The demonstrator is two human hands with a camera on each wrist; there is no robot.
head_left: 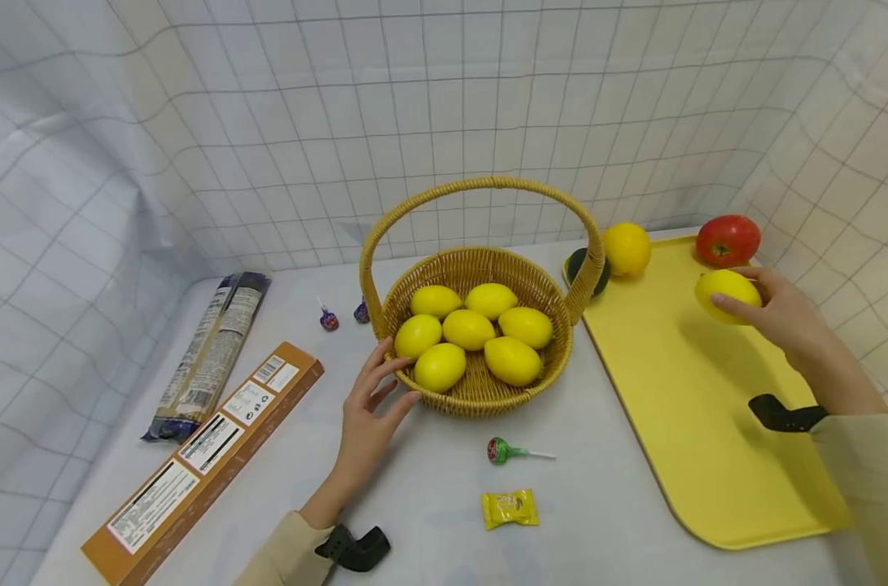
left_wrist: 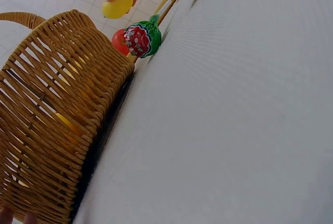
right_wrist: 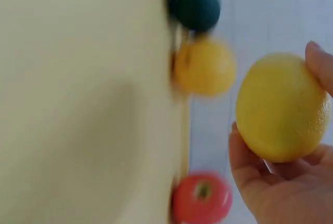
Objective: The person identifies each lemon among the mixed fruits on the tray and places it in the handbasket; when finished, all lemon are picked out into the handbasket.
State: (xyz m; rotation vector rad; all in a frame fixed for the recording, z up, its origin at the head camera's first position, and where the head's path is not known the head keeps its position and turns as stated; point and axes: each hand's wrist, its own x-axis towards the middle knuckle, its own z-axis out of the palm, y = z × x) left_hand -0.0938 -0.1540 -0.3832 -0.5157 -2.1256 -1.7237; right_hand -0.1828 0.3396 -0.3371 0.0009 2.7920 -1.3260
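A wicker basket [head_left: 480, 403] with a tall arched handle stands mid-table, with several yellow lemons [head_left: 469, 330] inside. My left hand [head_left: 370, 415] holds the basket's front-left rim, its fingers over the edge and the thumb against the outer side. In the left wrist view, only fingertips show at the lower left corner, by the wicker. Over the far right of the yellow tray [head_left: 678, 423], my right hand [head_left: 788, 317] grips another lemon [head_left: 729, 295] between thumb and fingers. The right wrist view shows this lemon [right_wrist: 281, 107] raised above the tray, its shadow falling below.
Near the tray's back edge are a red apple [head_left: 728, 241], an orange [head_left: 627, 249] and a dark green fruit [head_left: 588, 273]. A green lollipop [head_left: 498, 451] and a yellow wrapped candy [head_left: 509, 509] lie in front. Leftward are a long box [head_left: 209, 456], a packet [head_left: 212, 350] and small lollipops [head_left: 329, 319].
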